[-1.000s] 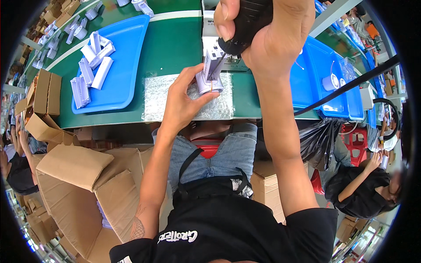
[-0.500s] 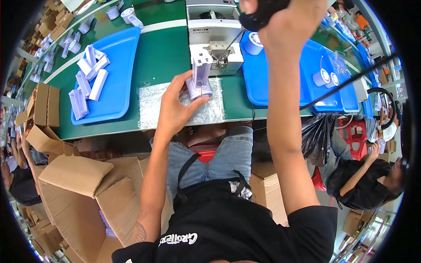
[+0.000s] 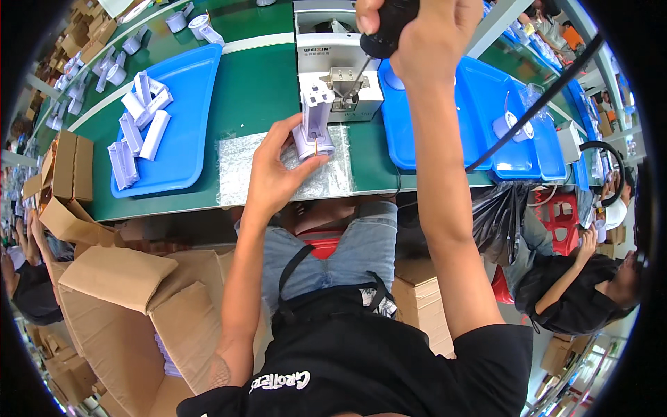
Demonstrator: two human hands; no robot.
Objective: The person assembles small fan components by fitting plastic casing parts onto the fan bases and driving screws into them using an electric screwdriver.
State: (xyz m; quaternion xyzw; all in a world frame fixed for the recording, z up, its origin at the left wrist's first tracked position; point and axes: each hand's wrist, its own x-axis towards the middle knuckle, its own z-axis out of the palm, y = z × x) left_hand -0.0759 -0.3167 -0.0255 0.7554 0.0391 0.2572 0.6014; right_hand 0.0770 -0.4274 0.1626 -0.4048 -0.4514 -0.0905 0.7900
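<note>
My left hand (image 3: pixel 280 167) is closed around the round base of a pale lilac plastic housing (image 3: pixel 317 118), which stands upright on a sheet of bubble wrap (image 3: pixel 246 167). A short orange wire shows at its near side. Raised at the top right of centre, my right hand (image 3: pixel 434 48) grips a black electric screwdriver (image 3: pixel 390 28) with a cable. Its thin bit slants down to the metal outlet of a white-grey screw feeder (image 3: pixel 330 59); whether the tip holds a screw is too small to tell.
A blue tray (image 3: pixel 184 125) with several lilac plastic pieces lies at left, and blue trays (image 3: pixel 406 132) with round white parts at right. The screwdriver cable (image 3: pixel 535 104) crosses the right side. Below the green bench stands an open carton (image 3: pixel 125 333). Another person (image 3: pixel 577 292) sits at right.
My right hand has shifted left with the screwdriver, and its bit has become steeper at the feeder outlet. My left hand and the housing have stayed in nearly the same place.
</note>
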